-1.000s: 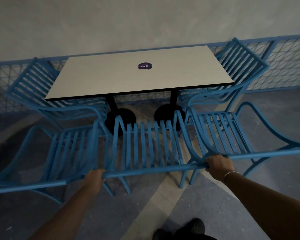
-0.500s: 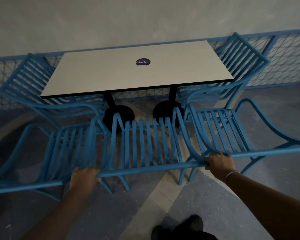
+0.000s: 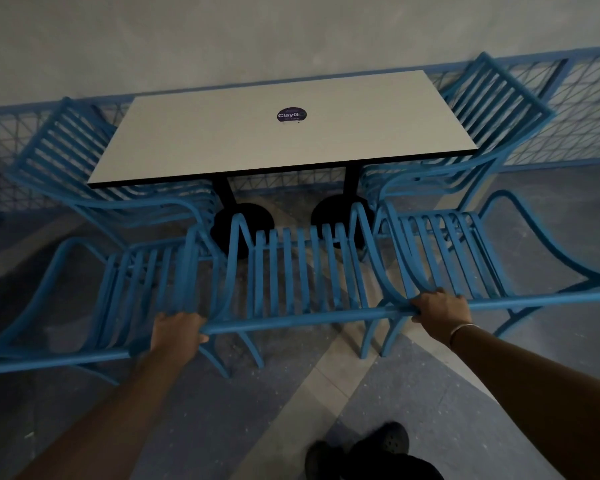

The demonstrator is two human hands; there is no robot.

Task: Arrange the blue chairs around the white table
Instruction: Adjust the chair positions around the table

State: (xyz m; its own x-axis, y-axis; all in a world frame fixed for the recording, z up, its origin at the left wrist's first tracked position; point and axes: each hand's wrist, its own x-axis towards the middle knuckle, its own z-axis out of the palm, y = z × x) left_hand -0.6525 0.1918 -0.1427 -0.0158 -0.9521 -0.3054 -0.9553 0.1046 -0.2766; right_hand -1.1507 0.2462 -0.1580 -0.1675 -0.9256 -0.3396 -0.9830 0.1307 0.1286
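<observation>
Now, in the head view, the left hand [image 3: 177,329] has slid along the rail [image 3: 291,323] of the middle chair [image 3: 305,271] and grips its left end again; the right hand [image 3: 440,311] stays wrapped round the right end. The chair stands at the near side of the table [image 3: 274,143], between the left chair [image 3: 129,292] and right chair [image 3: 444,251]. Seemingly a last nudge squares it.

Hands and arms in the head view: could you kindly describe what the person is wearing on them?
No sleeves show on the left forearm or the right forearm. The left hand and the right hand are ungloved. A thin, pale metal bangle circles the right wrist; the left wrist carries nothing.
</observation>
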